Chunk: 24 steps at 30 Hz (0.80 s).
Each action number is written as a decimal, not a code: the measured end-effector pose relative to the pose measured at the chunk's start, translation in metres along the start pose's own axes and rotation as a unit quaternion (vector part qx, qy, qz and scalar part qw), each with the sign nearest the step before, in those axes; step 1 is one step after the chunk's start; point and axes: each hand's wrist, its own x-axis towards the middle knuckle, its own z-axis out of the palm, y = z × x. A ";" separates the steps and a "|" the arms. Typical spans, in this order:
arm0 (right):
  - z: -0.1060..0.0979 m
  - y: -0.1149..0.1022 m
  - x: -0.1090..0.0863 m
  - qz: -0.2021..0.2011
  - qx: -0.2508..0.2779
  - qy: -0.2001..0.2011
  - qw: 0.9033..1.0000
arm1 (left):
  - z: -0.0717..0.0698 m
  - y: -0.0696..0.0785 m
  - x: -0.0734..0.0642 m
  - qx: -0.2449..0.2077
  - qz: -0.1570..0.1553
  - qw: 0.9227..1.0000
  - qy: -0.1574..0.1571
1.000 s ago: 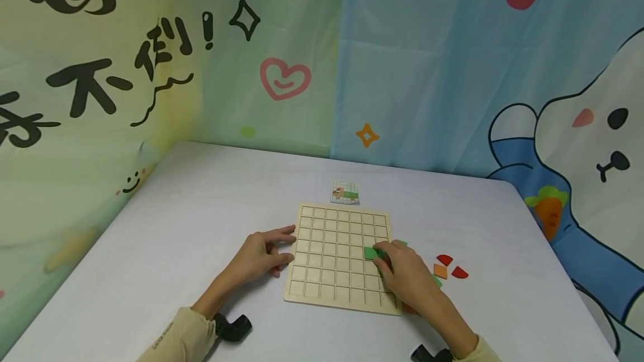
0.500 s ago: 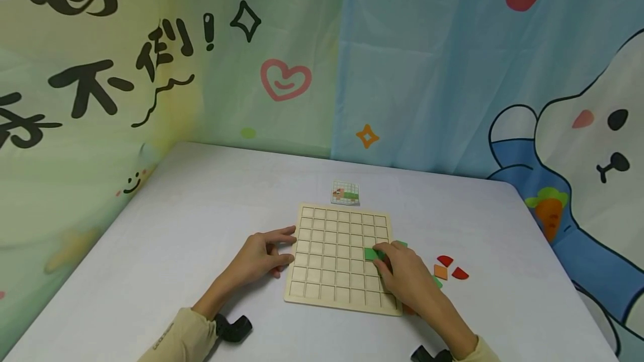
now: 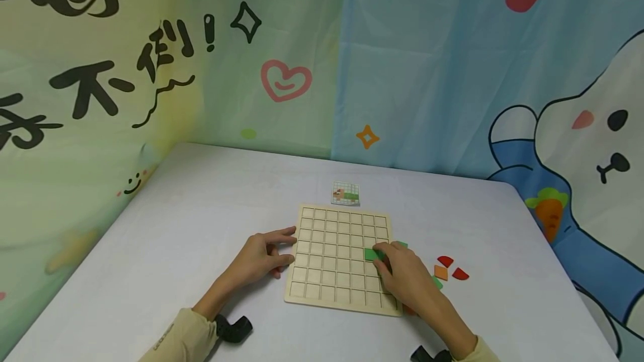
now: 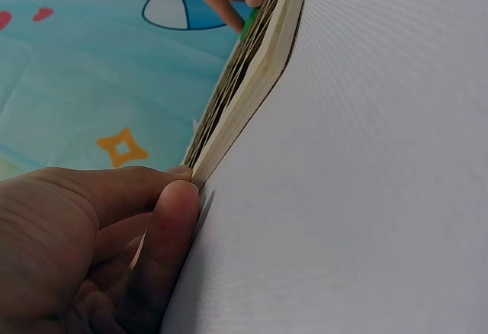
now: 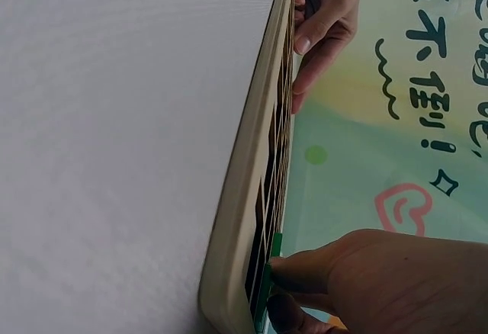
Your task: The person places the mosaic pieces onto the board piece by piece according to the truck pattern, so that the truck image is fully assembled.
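Observation:
A square wooden grid board point(image 3: 327, 261) lies on the white table. My left hand point(image 3: 261, 255) touches its left edge with forefinger and thumb tips; in the left wrist view those fingertips point(image 4: 180, 200) meet the board's side. Over the right part of the grid, my right hand point(image 3: 402, 270) pinches a flat green tile point(image 3: 370, 254), whose left end shows past the fingers. In the right wrist view the green tile point(image 5: 275, 246) lies along the board's top face, with thumb and finger on it. The rest of the tile is hidden by the hand.
A small picture card point(image 3: 345, 193) lies beyond the board. Right of it are two red quarter-round pieces point(image 3: 445, 261), an orange square point(image 3: 440, 272) and green pieces point(image 3: 437, 282), partly covered by the right hand. An orange piece point(image 3: 410, 310) peeks out below the wrist. Printed curtains point(image 3: 427, 71) hang behind.

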 end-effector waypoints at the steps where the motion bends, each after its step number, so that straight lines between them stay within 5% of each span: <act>1: 0.000 0.000 0.000 -0.001 0.000 0.001 1.000 | 0.000 0.000 0.000 0.000 0.000 1.000 0.000; 24: -0.005 0.002 0.003 0.021 0.017 -0.011 1.000 | 0.001 0.001 -0.001 0.000 -0.001 1.000 0.003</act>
